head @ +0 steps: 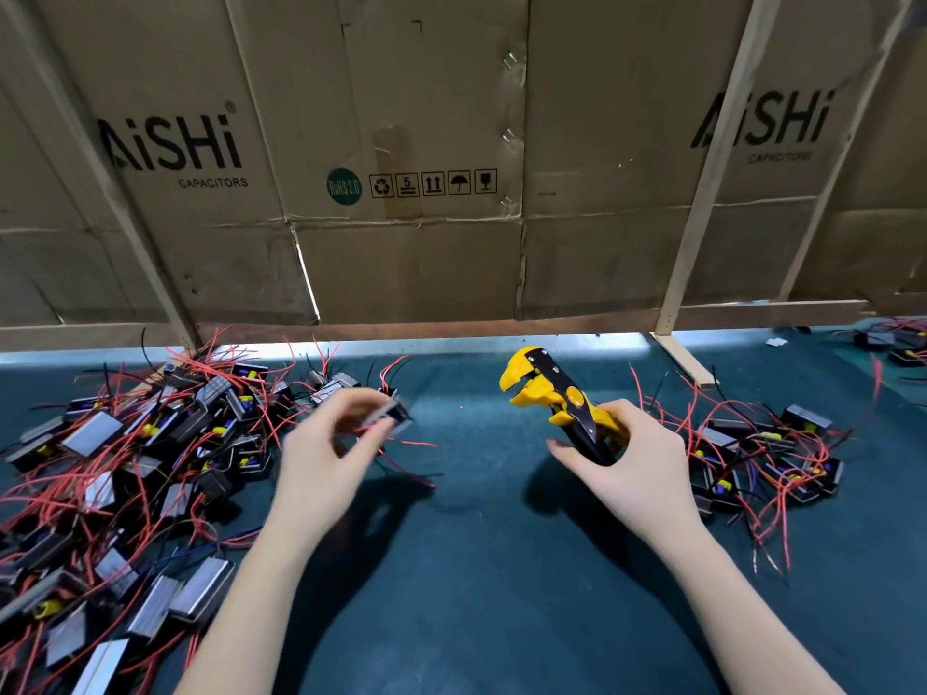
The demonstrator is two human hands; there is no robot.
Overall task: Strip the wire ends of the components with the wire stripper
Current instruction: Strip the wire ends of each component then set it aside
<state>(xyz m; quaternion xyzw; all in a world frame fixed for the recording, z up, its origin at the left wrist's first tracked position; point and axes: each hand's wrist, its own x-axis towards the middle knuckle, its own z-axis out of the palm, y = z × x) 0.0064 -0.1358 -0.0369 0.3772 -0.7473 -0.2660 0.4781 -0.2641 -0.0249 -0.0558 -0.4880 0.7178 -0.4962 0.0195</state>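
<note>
Now, mid-bench: left hand (333,446) pinches a component (394,416) between thumb and fingertips, blurred, held above the mat (476,569); its red wires (401,441) trail off toward 3 o'clock. Right hand (629,466) grips the stripper (557,398) by the handles, fingers curled round them, index finger loose at the lower edge. Stripper long axis runs from the palm toward 11 o'clock, yellow head uppermost, jaws standing apart and facing 9 o'clock, toward the component. Component lies at 9 o'clock from the stripper head, near but apart; a clear gap of mat shows between wire tips and jaws. Judgement: the coming move turns on this gap, with wire ends pointing right and jaw mouth pointing left, roughly in line, so either hand can bring them together; the left looks the likelier feeder. Big pile (125,469) of components sits at 8 o'clock from the left hand; small pile (767,459) at 3 o'clock from the right hand. Which wire ends are bare cannot be told. Cardboard (401,143) walls off the far edge at 12 o'clock.
</note>
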